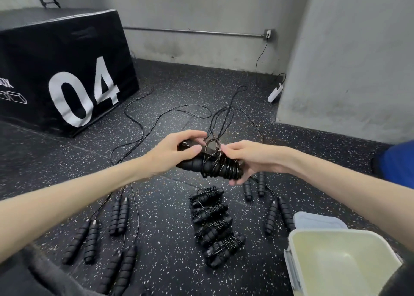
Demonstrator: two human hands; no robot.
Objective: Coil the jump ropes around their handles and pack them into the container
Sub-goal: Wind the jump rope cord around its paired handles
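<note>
My left hand [177, 152] curls its grip round the bare end of a pair of black ribbed jump rope handles [210, 163], held above the floor. My right hand [248, 159] cups the far end, where thin black cord [220, 164] is wound in tight turns; loose cord trails away beyond. Below my grip lie four coiled bundles [215, 226]; the open container [340, 260] sits lower right.
</note>
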